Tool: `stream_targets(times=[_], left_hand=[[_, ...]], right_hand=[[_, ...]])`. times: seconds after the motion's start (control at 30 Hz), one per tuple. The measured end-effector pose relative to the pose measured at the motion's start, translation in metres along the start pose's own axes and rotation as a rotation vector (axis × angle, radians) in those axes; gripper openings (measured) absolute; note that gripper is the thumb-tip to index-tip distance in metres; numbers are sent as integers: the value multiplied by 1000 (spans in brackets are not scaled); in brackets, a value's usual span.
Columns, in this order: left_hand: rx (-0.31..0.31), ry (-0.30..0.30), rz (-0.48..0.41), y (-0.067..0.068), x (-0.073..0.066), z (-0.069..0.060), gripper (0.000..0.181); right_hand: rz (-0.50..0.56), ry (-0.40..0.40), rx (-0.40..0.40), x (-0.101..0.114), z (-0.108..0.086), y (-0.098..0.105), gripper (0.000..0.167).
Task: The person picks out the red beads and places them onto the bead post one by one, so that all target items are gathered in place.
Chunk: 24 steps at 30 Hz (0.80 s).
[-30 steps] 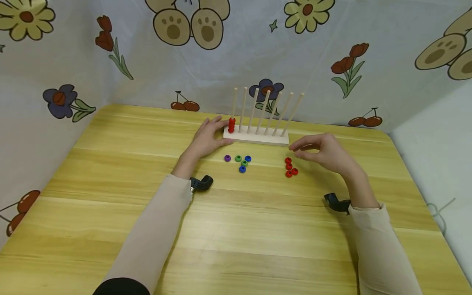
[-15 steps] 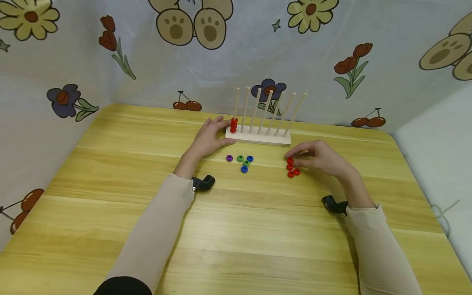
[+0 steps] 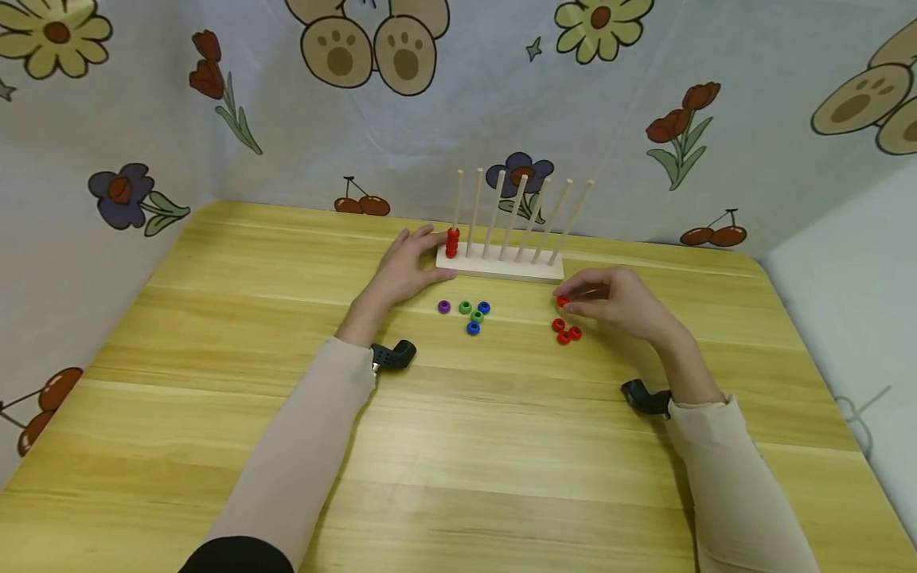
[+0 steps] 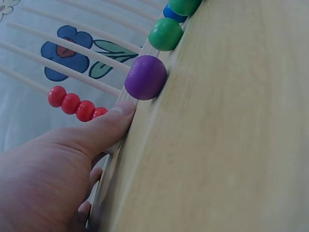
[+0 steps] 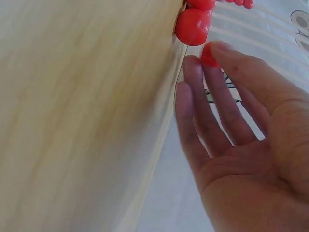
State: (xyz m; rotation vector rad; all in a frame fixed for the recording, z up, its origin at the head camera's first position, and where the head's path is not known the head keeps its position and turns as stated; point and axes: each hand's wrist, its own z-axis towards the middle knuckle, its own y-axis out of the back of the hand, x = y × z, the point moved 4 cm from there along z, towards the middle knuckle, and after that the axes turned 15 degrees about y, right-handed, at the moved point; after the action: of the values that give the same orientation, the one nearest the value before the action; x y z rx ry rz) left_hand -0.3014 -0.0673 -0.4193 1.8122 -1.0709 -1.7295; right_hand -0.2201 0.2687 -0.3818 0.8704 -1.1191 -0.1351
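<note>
A wooden peg stand (image 3: 501,269) with several upright pegs stands near the table's back edge. Red beads (image 3: 452,243) are stacked on its leftmost peg. My left hand (image 3: 401,269) grips the stand's left end, its thumb along the front of the base, as the left wrist view also shows. My right hand (image 3: 622,301) pinches a red bead (image 5: 209,55) between thumb and fingertip, just in front of the stand's right end. Several loose red beads (image 3: 563,337) lie on the table just below that hand.
In front of the stand lie a purple bead (image 3: 444,306), two green beads (image 3: 466,307) and two blue beads (image 3: 473,328). The wooden table (image 3: 458,446) meets a patterned cloth (image 3: 272,159) at its back edge.
My right hand has come down to the red beads, taken the rearmost one and lifted it slightly away from the others. The left hand keeps its grip on the stand.
</note>
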Motion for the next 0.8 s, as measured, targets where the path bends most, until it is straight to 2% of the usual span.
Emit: stream_targets(times=[0.17,0.4,0.6,0.8], left_hand=[[1,0,4,1,0,-1,75],[5,18,-9,1,3,-3,75],[5,16,-13,1,2,-3,75],[4,12,-17,0,1,-2,75]], right_hand=[[18,-4,-82,2,1,4,22],[5,50,-184,11,4,11,21],[-36,114,-263,30,12,19,20],[-34,183,-315,51,29,22,20]])
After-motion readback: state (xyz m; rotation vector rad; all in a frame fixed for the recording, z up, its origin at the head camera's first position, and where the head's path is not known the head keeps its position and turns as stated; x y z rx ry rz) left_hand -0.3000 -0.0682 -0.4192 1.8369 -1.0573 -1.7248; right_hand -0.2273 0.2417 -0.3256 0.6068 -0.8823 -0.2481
